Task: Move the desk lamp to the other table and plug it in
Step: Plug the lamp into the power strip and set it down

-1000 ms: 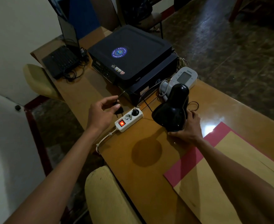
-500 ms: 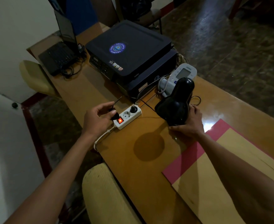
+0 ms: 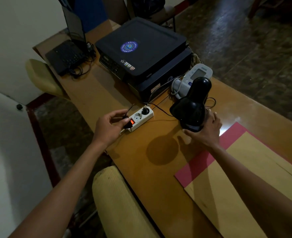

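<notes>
Both forearms bare; hands (image 3: 107, 127) seemingly without rings.

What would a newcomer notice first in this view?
The glowing red switch on the white power strip stands out at the table's near-left edge, with the left hand holding a black plug beside it. To the right, the right hand grips the black desk lamp at its base.

The right hand (image 3: 204, 130) is gripping the black desk lamp (image 3: 190, 107) above the wooden table (image 3: 136, 169). The left hand (image 3: 107, 127) is pinching a black plug (image 3: 126, 124) beside the white power strip (image 3: 140, 118), its red switch glowing.
</notes>
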Tool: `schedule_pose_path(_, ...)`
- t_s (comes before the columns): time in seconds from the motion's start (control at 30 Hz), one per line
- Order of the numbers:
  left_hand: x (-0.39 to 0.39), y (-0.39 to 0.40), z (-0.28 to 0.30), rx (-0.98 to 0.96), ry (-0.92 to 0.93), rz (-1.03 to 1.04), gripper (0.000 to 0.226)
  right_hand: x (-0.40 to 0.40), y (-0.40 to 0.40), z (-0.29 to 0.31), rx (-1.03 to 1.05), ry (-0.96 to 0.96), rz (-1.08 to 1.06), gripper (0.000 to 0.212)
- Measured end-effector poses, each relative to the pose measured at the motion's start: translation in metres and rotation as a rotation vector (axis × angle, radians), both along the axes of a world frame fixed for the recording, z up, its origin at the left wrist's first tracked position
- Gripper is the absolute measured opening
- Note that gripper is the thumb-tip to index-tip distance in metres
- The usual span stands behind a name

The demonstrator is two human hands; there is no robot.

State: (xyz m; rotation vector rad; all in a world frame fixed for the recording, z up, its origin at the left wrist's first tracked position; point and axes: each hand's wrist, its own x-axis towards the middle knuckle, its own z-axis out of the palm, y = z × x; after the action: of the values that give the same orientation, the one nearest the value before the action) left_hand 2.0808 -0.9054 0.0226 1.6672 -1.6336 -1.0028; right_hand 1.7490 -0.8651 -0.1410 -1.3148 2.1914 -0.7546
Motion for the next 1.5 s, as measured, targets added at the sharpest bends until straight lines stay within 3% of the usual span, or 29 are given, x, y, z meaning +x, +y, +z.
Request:
schedule_pose_path(0.13,0.009,0.017,-0.005,0.053,-0.017,-0.014,0.030,0.045,0.037,0.013,-0.100,0.005,-0.108,0.070)
schedule_pose_path(0.23,0.014,0.029,-0.011,0.075,-0.023,-0.055,0.030,0.085,0.050,0.031,-0.099,-0.223,0.089,0.034)
schedule_pose_path(0.3,0.017,0.034,-0.016,0.095,-0.019,-0.081,0.033,0.112,0.050,0.048,-0.068,-0.322,0.270,0.023)
schedule_pose_path(0.43,0.020,0.036,-0.020,0.113,0.026,-0.118,0.038,0.160,0.034,0.086,-0.058,-0.505,0.447,0.028)
schedule_pose_path(0.6,0.029,0.029,-0.023,0.085,0.122,-0.126,0.038,0.183,0.015,0.103,-0.041,-0.550,0.481,0.023)
schedule_pose_path(0.8,0.040,-0.004,-0.037,0.027,0.073,-0.146,0.036,0.184,-0.011,0.099,-0.069,-0.425,0.439,0.026)
schedule_pose_path(0.97,0.040,-0.060,-0.046,0.007,0.020,-0.118,0.036,0.194,-0.044,0.093,-0.184,-0.187,0.149,0.049)
schedule_pose_path(1.1,0.036,-0.087,-0.059,0.010,-0.021,-0.225,0.030,0.190,-0.078,0.091,-0.138,0.018,0.185,0.073)
schedule_pose_path(1.17,0.031,-0.094,-0.068,0.008,-0.031,-0.275,0.027,0.187,-0.089,0.087,-0.112,0.125,0.182,0.067)
schedule_pose_path(1.3,0.025,-0.104,-0.088,0.004,-0.050,-0.314,0.021,0.178,-0.094,0.082,-0.146,0.216,0.103,0.029)
schedule_pose_path(1.5,0.015,-0.116,-0.104,0.021,-0.005,-0.234,0.025,0.160,-0.067,0.076,-0.363,0.094,0.156,0.010)
